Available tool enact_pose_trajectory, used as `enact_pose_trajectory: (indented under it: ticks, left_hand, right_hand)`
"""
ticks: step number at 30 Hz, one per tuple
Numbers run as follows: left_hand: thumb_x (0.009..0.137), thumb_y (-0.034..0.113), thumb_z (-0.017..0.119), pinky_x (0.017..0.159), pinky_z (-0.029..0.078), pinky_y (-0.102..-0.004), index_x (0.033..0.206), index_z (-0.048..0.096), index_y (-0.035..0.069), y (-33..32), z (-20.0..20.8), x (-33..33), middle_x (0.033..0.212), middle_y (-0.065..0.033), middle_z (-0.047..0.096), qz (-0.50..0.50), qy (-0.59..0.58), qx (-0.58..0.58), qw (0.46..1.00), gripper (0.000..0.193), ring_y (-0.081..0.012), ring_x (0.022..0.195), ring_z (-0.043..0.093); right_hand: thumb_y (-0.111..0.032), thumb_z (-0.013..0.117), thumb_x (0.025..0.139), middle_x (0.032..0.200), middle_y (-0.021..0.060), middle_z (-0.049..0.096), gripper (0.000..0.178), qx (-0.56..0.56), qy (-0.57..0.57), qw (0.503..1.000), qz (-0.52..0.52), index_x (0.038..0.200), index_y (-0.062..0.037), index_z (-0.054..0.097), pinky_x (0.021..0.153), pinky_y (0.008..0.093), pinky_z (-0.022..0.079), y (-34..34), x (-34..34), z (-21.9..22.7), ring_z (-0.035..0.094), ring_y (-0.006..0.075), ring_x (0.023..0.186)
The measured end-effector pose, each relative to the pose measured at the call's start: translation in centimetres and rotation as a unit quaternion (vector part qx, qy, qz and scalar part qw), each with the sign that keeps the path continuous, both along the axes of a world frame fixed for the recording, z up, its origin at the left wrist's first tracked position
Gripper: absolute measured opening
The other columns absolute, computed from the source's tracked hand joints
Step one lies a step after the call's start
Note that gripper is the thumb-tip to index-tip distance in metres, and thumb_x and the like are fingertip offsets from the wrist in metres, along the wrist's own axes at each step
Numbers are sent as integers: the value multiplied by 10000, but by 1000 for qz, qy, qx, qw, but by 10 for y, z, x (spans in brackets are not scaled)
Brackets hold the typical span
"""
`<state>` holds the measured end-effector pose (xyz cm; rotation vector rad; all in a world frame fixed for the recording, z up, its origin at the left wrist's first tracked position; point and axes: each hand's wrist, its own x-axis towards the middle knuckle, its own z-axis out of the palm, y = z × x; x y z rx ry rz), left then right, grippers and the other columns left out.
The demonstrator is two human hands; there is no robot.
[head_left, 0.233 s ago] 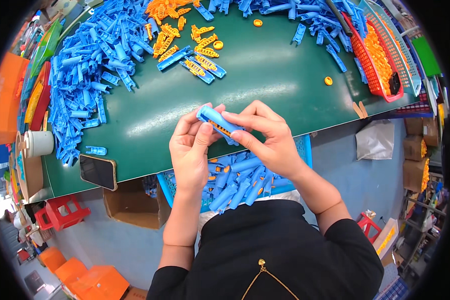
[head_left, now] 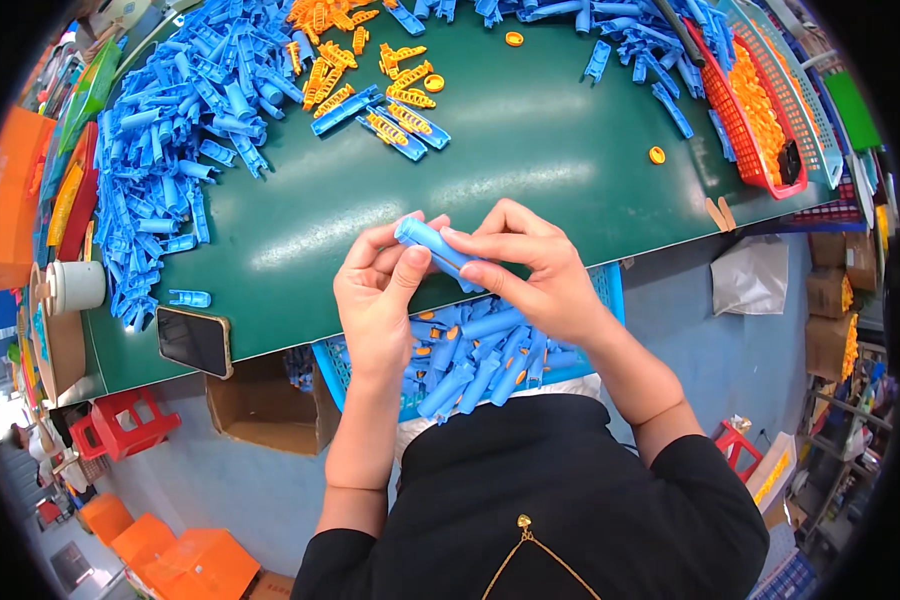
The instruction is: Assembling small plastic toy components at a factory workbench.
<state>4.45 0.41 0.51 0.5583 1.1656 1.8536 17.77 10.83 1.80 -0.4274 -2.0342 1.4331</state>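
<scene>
Between my two hands, over the near edge of the green table (head_left: 310, 240), is a blue plastic tube-shaped casing (head_left: 432, 243). My left hand (head_left: 378, 290) grips its left end between thumb and fingers. At the other end, my right hand (head_left: 535, 265) pinches it with thumb and fingertips. Just below my hands, a blue basket (head_left: 615, 300) is heaped with blue tube pieces (head_left: 480, 375), some with orange bits showing. Farther off on the table lie blue half-shells (head_left: 395, 135) with orange toothed inserts in them, beside loose orange inserts (head_left: 327, 80).
A big pile of blue shells (head_left: 160, 150) covers the table's left side. A phone (head_left: 194, 341) lies at the front left edge, near a white cup (head_left: 76, 286). At the right, a red basket (head_left: 710, 90) holds orange pieces. Small orange caps (head_left: 656, 155) lie scattered.
The casing has turned or closed in my fingers: the orange strip visible along its side before no longer shows. Both hands stay almost in place.
</scene>
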Motion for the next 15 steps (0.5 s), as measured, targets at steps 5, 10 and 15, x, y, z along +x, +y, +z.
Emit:
enact_pose_trajectory:
  ticks: [5,10,15]
  left_hand:
    - [828,51,638,855,478,-310,1131,505,-12,-1,-5,-6,1080,-184,599,-29,-52,39,998,336,-202,973,591]
    - [824,124,659,849,448,-307,1050,489,71,1,-12,0,1006,-89,568,2,-133,152,979,288,-176,967,534]
    - [822,80,659,824,444,-291,1041,493,45,-4,-7,7,966,-113,599,37,-82,193,977,277,-162,907,566]
  right_hand:
    - [-37,681,756,857,77,568,306,-86,-7,994,66,1060,-22,650,645,254,438,0,-4,1,537,135,760]
    - [-54,743,685,898,115,622,311,16,26,998,-58,974,4,641,664,266,459,-19,-12,0,593,167,787]
    - [-22,752,657,875,135,643,265,82,60,992,-72,896,10,642,679,283,476,-23,-10,4,617,205,782]
